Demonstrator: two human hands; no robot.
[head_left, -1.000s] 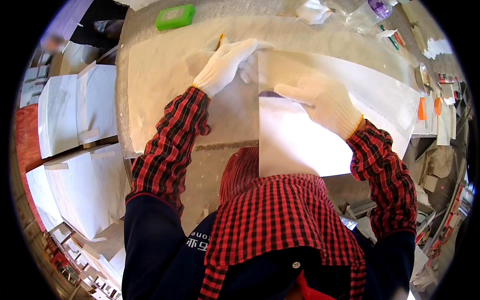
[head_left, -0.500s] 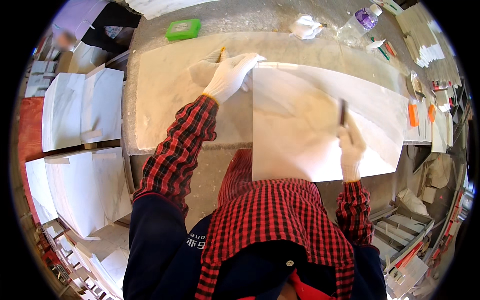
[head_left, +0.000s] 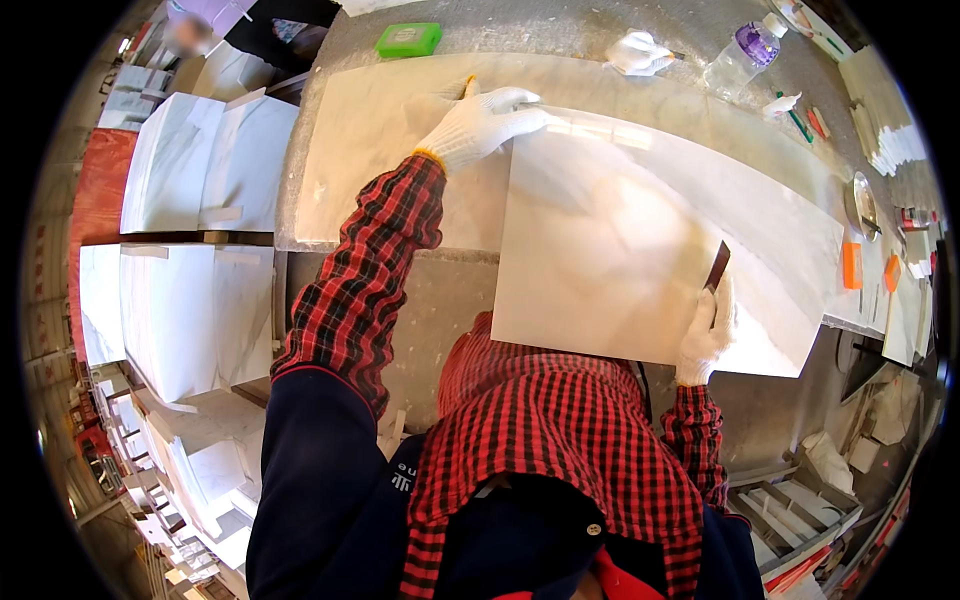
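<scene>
On the slab (head_left: 590, 290) overhanging the bench (head_left: 550, 25), your right hand (head_left: 706, 333), clasping a dark tool (head_left: 718, 266), has drawn nearer you, uncovering the middle; your left hand (head_left: 475, 132) touches a far corner, grip unclear

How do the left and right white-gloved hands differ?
The left white-gloved hand is at the far left corner of the pale, glossy rectangular slab; the right white-gloved hand is near its near edge. The left hand is stretched open; the right hand grips a dark, flat, strip-like tool. Both meet red-and-black checked fabric sleeves.
</scene>
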